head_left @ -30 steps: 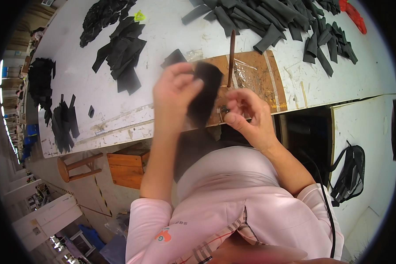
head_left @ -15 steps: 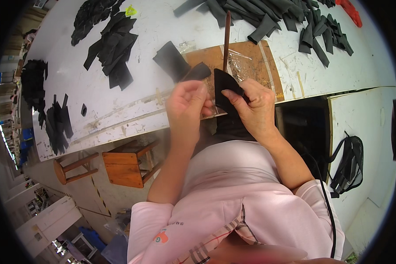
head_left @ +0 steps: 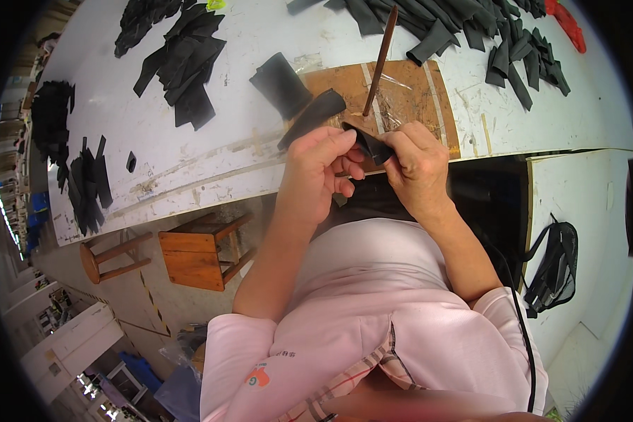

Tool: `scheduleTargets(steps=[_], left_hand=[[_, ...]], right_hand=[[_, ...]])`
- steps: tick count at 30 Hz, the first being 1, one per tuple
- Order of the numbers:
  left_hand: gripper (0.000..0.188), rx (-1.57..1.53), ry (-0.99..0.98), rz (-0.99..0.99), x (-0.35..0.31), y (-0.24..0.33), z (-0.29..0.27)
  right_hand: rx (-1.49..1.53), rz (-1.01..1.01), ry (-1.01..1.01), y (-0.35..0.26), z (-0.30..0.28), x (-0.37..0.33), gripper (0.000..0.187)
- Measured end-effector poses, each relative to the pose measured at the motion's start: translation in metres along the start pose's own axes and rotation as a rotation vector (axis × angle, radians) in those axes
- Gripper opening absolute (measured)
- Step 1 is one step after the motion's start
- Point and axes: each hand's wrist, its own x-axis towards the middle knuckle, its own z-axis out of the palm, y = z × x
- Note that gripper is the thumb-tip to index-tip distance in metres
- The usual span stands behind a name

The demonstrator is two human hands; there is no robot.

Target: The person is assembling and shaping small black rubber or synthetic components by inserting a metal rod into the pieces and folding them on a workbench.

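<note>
The black cloth [head_left: 370, 145] is plain and folded narrow; near the stick [head_left: 381, 62], it is between the left hand [head_left: 315, 171] and right hand [head_left: 420, 167], both pinching it.

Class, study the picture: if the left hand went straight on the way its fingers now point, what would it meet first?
Most likely the black cloth piece pinched in the right hand; the left hand seems to touch its edge, though depth is unclear here.
</note>
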Motion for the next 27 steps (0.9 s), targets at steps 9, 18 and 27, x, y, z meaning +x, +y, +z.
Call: scheduleTargets(steps=[9, 18, 27], left_hand=[[0.011, 0.087, 0.146, 0.062, 0.004, -0.010, -0.002], [0.004, 0.536, 0.325, 0.571, 0.000, -0.026, 0.009], [0.012, 0.974, 0.470, 0.944, 0.005, -0.039, 0.005]], right_hand=[[-0.241, -0.307, 0.029, 0.001, -0.005, 0.002, 0.028], [0.553, 0.297, -0.216, -0.024, -0.019, 0.011, 0.039], [0.083, 0.011, -0.099, -0.020, 0.010, 0.003, 0.014]])
